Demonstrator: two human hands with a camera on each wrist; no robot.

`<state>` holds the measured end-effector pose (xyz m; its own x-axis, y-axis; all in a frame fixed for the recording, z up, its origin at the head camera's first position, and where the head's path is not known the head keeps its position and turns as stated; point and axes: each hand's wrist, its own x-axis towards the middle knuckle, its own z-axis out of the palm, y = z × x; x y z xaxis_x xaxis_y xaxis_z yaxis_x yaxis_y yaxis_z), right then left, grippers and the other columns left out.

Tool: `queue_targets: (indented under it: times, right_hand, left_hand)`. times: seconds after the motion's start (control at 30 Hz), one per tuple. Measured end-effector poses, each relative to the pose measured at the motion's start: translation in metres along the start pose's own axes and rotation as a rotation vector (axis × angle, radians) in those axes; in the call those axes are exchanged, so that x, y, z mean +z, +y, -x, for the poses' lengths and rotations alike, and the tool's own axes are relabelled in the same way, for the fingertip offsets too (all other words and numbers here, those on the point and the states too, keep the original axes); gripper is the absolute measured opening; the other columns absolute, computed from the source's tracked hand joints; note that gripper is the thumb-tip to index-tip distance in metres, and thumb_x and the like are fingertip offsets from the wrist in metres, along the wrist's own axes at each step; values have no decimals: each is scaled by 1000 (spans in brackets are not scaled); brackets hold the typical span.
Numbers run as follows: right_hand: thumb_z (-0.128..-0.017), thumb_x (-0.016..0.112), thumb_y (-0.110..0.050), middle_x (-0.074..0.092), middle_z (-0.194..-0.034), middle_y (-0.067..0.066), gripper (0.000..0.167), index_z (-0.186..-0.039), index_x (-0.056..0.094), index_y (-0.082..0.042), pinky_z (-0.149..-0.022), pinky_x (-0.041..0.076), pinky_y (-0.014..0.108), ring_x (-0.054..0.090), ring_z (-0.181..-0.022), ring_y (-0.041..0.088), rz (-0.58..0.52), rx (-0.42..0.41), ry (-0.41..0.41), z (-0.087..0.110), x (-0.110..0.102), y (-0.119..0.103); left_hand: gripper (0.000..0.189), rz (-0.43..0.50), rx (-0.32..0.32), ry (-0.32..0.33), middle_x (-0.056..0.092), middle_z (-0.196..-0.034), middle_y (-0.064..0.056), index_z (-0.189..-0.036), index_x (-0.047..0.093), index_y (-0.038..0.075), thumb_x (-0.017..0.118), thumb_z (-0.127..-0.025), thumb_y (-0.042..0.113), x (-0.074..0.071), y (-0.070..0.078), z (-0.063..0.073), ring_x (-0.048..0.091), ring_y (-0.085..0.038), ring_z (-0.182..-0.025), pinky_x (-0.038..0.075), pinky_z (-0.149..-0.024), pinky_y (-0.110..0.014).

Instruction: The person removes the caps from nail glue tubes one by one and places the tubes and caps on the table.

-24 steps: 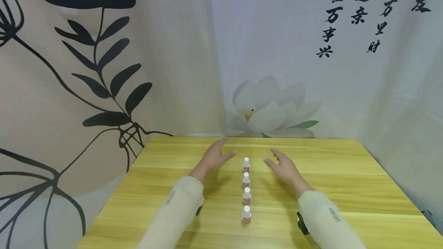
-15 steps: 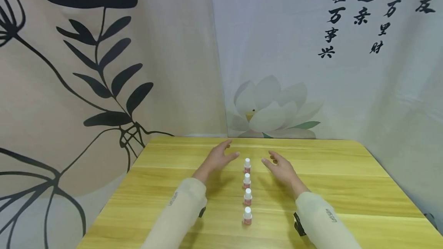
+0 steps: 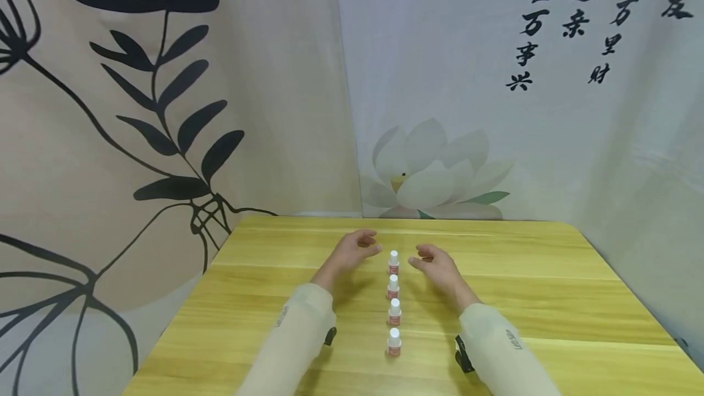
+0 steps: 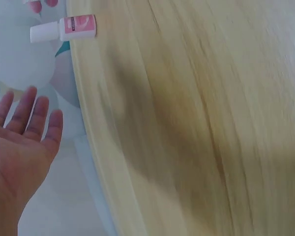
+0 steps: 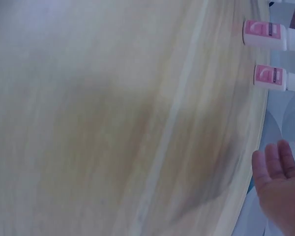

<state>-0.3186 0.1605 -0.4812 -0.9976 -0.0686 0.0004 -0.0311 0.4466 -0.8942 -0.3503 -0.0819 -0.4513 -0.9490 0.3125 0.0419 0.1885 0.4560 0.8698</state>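
Several small white-capped bottles with pink labels stand upright in a line running away from me in the head view: the nearest bottle (image 3: 393,343), then a second bottle (image 3: 394,313), a third bottle (image 3: 393,288) and the farthest bottle (image 3: 393,263). My left hand (image 3: 352,252) hovers left of the farthest bottle, fingers loosely bent and holding nothing. On the other side, my right hand (image 3: 437,266) faces it with relaxed fingers, also holding nothing. The left wrist view shows one bottle (image 4: 78,27) beyond the spread fingers; two bottles, including one (image 5: 269,77), appear in the right wrist view.
The bottles stand on a yellow wood-grain table (image 3: 264,322). Behind its far edge hangs a pale curtain (image 3: 286,109) printed with dark plants, a lotus and black characters. Dark wrist devices show below both sleeves, such as the right one (image 3: 464,354).
Both hands have drawn inward toward the farthest bottle, and their fingers have bent a little more. The bottles have stayed in place on the table.
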Motion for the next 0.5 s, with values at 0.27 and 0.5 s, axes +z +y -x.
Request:
queue_targets:
  times: [0.27,0.5]
  right_hand:
    - [-95,67,-16,54,-137,24,49,-137,51,4,-102,44,50,52,-123,39,-114,16,2,-4,16,3]
    - [-93,69,-14,54,-137,21,50,-137,52,3,-102,43,50,52,-124,36,-188,37,-15,-7,22,6]
  left_hand:
    - [42,85,-23,-19,64,-121,-5,-134,58,11,68,-96,25,10,-7,-5,58,-25,-115,48,-97,-44]
    - [41,141,-45,-23,64,-120,-6,-132,59,10,70,-94,22,15,-10,-9,58,-27,-115,47,-97,-47]
